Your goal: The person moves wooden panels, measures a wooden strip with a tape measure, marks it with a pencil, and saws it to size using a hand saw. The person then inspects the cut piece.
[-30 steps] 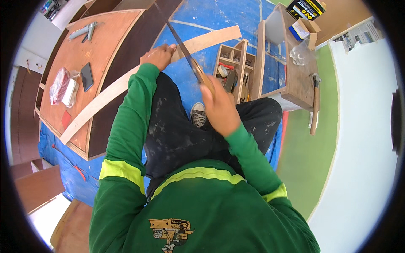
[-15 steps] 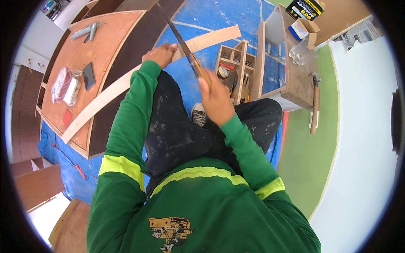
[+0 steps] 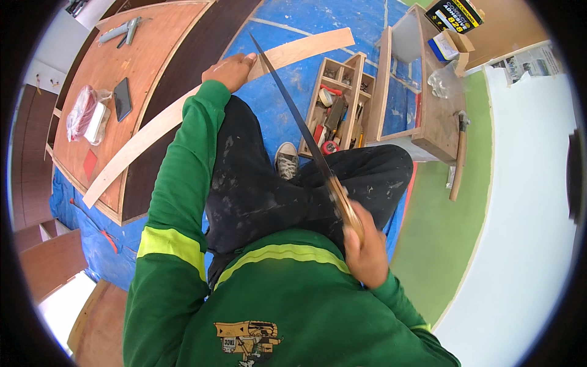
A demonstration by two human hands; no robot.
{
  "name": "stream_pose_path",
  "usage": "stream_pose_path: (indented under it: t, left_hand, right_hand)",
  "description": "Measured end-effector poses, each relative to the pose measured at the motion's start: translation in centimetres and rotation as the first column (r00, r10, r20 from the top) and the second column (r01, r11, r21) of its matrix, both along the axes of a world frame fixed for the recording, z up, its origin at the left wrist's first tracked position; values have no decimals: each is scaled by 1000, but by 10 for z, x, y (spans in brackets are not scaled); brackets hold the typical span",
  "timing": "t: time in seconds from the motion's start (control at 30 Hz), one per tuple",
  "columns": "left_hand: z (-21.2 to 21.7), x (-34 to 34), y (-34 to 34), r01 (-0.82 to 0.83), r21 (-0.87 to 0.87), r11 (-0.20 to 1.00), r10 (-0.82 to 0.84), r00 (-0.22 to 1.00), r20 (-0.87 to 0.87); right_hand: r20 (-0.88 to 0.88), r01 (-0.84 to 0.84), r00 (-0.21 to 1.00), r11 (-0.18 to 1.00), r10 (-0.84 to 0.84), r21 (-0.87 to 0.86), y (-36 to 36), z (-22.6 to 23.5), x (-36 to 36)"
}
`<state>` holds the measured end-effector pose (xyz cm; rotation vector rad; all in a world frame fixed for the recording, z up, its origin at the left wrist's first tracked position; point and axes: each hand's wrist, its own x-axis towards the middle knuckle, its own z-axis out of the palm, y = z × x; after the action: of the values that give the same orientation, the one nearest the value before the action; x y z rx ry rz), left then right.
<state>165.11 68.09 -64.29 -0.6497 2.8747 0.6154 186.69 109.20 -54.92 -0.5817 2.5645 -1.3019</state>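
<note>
My right hand (image 3: 369, 248) grips the wooden handle of a handsaw (image 3: 304, 129), close to my right hip. Its long dark blade slants up and left, its tip crossing in front of a long pale wood strip (image 3: 147, 133). Whether the teeth touch the strip I cannot tell. My left hand (image 3: 230, 71) is closed on that strip above my left knee, its thumb along the edge just left of the blade. The strip's lower end lies over a reddish-brown wooden cabinet (image 3: 153, 55); the upper end (image 3: 324, 44) juts out over the blue floor sheet.
A wooden toolbox (image 3: 333, 104) with hand tools stands beyond my foot. Right of it, an open wooden box frame (image 3: 422, 104) carries a hammer (image 3: 458, 156), a small carton (image 3: 449, 46) and plastic. On the cabinet lie a phone (image 3: 123, 99), a plastic-wrapped bundle (image 3: 88, 116) and a caulking gun (image 3: 124, 32).
My right hand has drawn the saw down and back toward my right hip, so the blade's tip is now near the strip. My left hand still holds the strip in nearly the same place.
</note>
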Motion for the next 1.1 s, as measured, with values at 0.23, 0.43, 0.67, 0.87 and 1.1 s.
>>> stream_pose_path:
  t: [0.23, 0.43, 0.67, 0.87, 1.1]
  left_hand:
    - [-3, -18, -9, 43, 3, 999, -43, 999, 18]
    - [-7, 2, -9, -5, -22, 1000, 6, 1000, 23]
    - [8, 5, -2, 12, 51, 999, -14, 999, 38]
    - [-2, 3, -14, 13, 19, 1000, -13, 1000, 7]
    - [-7, -1, -16, -10, -17, 1000, 10, 1000, 19]
  right_hand:
    - [-155, -19, 988, 980, -13, -200, -148, -63, -160]
    - [-71, -27, 997, 988, 17, -152, -85, -51, -87]
    - [102, 15, 995, 1000, -15, 8, 13, 8, 14]
    - [-194, -59, 981, 973, 14, -225, -145, -73, -145]
    - [-96, -46, 995, 991, 34, -126, -105, -51, -107]
